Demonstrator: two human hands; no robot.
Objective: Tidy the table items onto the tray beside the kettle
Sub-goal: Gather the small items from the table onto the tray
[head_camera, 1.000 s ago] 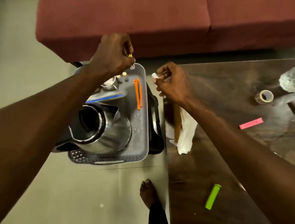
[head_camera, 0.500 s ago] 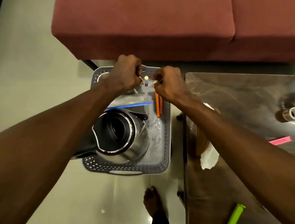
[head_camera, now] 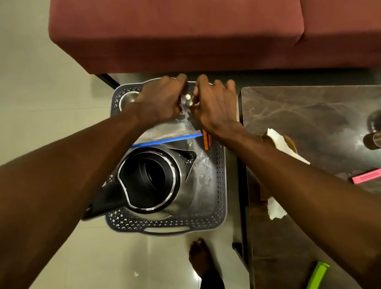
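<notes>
Hands, left hand (head_camera: 162, 100) and right hand (head_camera: 215, 104), pinch a small shiny item (head_camera: 187, 98) over the tray (head_camera: 219, 190) far rim.

both arms extended forward, forearms converging. left hand (head_camera: 160, 100) knuckles up, fingers curled, tips pinched toward the right hand. right hand (head_camera: 215, 106) knuckles up, fingers curled, thumb side facing the left hand. fingertips of the two hands nearly meet. bare foot (head_camera: 199, 256) flat below.
</notes>
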